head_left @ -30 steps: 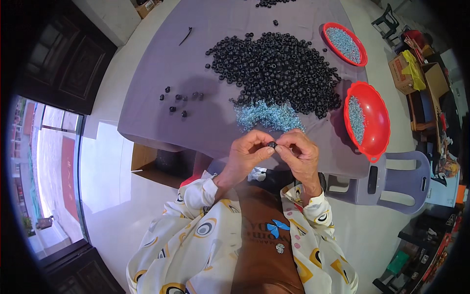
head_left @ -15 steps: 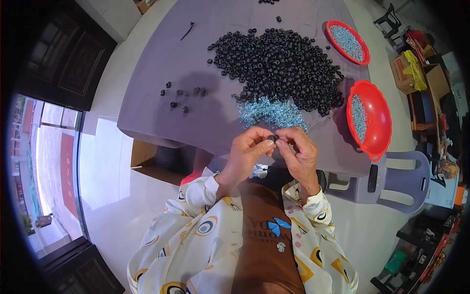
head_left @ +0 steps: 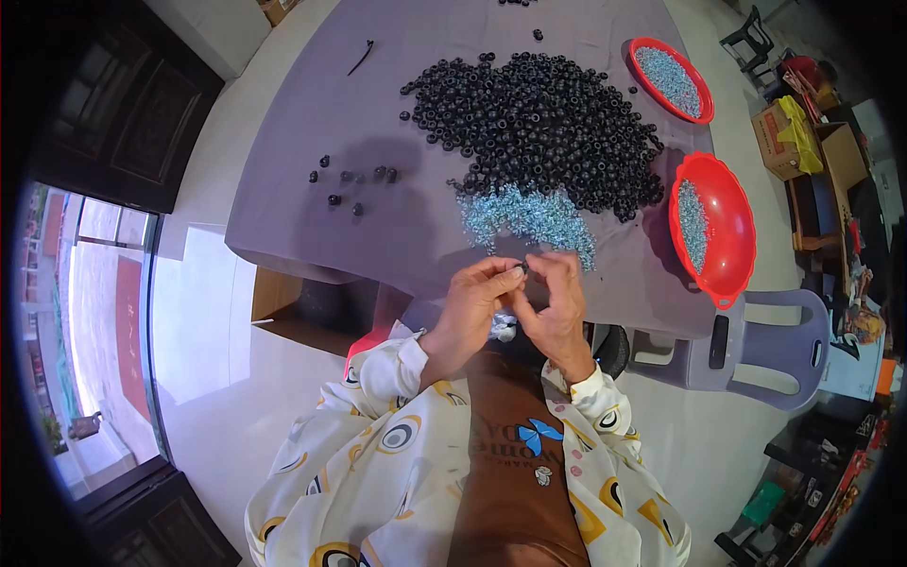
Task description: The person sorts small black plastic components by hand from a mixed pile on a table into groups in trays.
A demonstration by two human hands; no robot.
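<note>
Between the thumb and forefinger of my left hand is a small black round part, mostly covered by the fingertips. My right hand is close against it on the right, its fingers bent and closed toward the part; whatever they grip is hidden. Both hands are over the table's near edge. Just beyond them lies a heap of tiny clear-blue pieces. A large pile of black round parts, many with a hole, spreads behind that heap. Several loose black parts lie apart at the left.
A red scalloped basin and a red bowl stand along the table's right side, both with clear-blue pieces. A thin black strip lies at the far left. A grey plastic chair stands at the right, and an open cardboard box is under the table's left edge.
My right hand has shifted left and slightly down, its thumb dropping below the black part. My left hand stays nearly in place with the part in its fingertips.
</note>
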